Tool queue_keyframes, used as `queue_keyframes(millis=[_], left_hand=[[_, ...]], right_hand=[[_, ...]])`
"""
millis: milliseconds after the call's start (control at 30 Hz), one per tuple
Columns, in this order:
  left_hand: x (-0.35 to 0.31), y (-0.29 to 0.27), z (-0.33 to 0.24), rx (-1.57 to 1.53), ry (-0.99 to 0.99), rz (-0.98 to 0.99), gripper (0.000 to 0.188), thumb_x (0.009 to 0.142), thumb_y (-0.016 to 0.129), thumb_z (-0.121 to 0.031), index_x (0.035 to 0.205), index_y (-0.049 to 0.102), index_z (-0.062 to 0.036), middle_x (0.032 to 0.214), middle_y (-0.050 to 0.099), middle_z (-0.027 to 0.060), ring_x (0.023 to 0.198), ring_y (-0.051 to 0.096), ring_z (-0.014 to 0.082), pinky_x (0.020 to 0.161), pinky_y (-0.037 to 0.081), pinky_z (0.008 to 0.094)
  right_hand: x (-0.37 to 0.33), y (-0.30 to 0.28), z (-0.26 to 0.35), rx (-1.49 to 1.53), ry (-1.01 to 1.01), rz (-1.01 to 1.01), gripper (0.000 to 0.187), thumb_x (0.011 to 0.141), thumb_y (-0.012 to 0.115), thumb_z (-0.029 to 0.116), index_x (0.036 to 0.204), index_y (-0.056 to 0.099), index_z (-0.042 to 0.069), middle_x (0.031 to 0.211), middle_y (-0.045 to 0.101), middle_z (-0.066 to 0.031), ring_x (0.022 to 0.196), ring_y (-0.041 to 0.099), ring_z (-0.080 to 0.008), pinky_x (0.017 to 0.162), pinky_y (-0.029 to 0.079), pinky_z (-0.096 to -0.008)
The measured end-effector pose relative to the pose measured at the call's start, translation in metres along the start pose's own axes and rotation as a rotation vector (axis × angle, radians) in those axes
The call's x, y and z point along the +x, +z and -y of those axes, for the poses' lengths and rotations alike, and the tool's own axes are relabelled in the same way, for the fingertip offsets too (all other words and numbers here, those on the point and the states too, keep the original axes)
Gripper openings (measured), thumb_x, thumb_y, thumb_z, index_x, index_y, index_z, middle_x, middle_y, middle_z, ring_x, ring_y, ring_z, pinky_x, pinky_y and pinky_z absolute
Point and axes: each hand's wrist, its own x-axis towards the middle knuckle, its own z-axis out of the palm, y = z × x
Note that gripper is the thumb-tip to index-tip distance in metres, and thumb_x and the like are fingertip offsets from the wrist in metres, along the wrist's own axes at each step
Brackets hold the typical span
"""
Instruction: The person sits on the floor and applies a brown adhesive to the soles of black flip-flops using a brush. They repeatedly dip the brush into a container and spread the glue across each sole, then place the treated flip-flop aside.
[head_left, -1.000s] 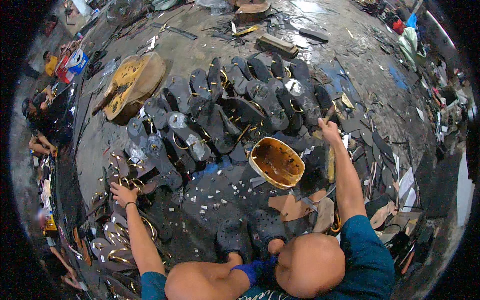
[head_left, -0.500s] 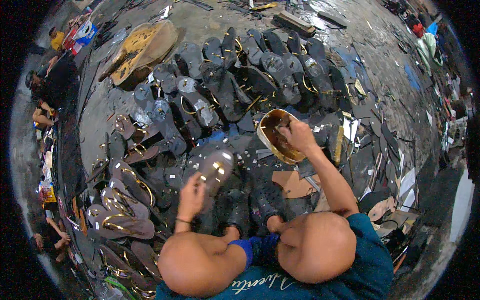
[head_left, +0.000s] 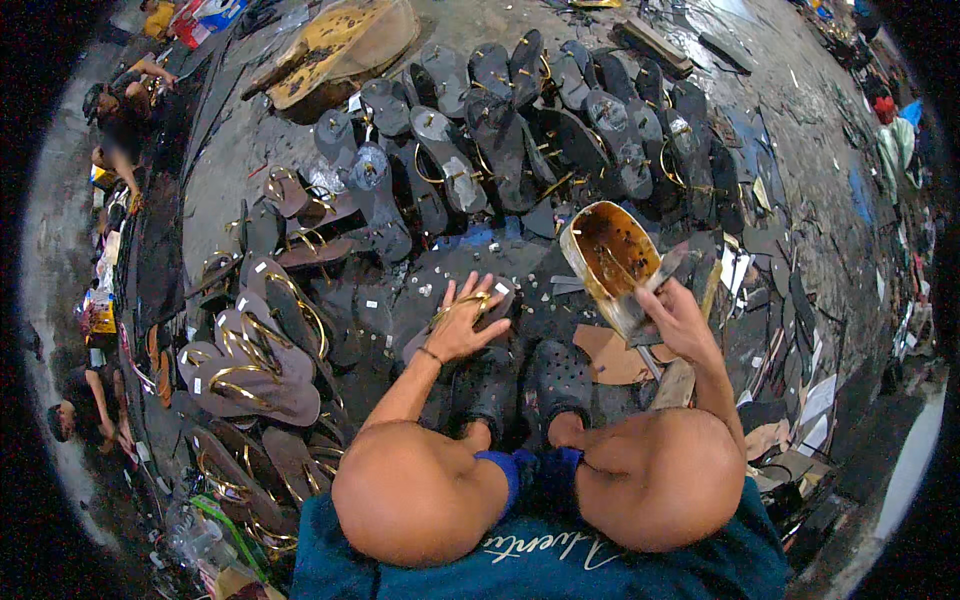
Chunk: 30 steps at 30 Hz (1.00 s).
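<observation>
My left hand (head_left: 462, 325) lies with its fingers spread over a brown flip-flop (head_left: 502, 292) with a gold strap, which rests on the dark ground in front of my feet. The hand covers most of that flip-flop. To the right, my right hand (head_left: 682, 325) is closed beside the near rim of a tub (head_left: 590, 275) holding brown, glue-like stuff. A pale, blurred flat piece sticks up by its fingers; its kind I cannot make out. The tub is tilted, its outer wall smeared whitish.
Rows of dark sandal soles (head_left: 460, 160) with gold straps lie beyond my hands. Finished-looking brown flip-flops (head_left: 265, 365) are piled at left. A brown cardboard piece (head_left: 610, 355) lies by my right clog (head_left: 562, 380). Scraps litter the right side. Other people (head_left: 125, 100) sit far left.
The flip-flop, held up in my left hand before, now lies on the ground under my spread fingers. My right hand has come out of the tub to its near rim.
</observation>
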Motion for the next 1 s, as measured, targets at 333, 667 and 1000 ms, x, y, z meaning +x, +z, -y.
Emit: queue_keyframes(millis=[333,667,1000], left_hand=[[0.051,-0.085,-0.048,-1.804,-0.432,-0.443,0.043,0.103,0.037,-0.034,0.126,0.056,-0.0032,0.116,0.063,0.0079,0.100,0.063,0.0197,0.090,0.051,0.0353],[0.058,-0.087,-0.072,-1.792,-0.465,-0.571,0.043,0.102,0.041,-0.041,0.115,0.059,-0.0043,0.104,0.065,0.0051,0.090,0.063,0.0163,0.080,0.051,0.0300],[0.059,-0.106,-0.075,-1.514,-0.265,-0.883,0.043,0.102,0.043,-0.037,0.119,0.058,-0.0013,0.113,0.064,0.0083,0.097,0.064,0.0177,0.086,0.052,0.0328]], right_hand=[[0.079,0.095,0.104,0.029,-0.586,-0.312,0.023,0.082,0.073,0.013,0.100,0.063,0.003,0.098,0.067,-0.0124,0.092,0.066,-0.0232,0.079,0.051,-0.0343],[0.066,0.106,0.100,0.018,-0.728,-0.314,0.020,0.082,0.072,0.009,0.099,0.064,0.004,0.093,0.067,-0.0105,0.082,0.066,-0.0237,0.079,0.049,-0.0347],[0.055,0.137,0.102,0.691,-0.328,-0.164,0.027,0.090,0.066,0.020,0.111,0.060,0.003,0.100,0.065,-0.0036,0.088,0.060,-0.0156,0.080,0.048,-0.0279]])
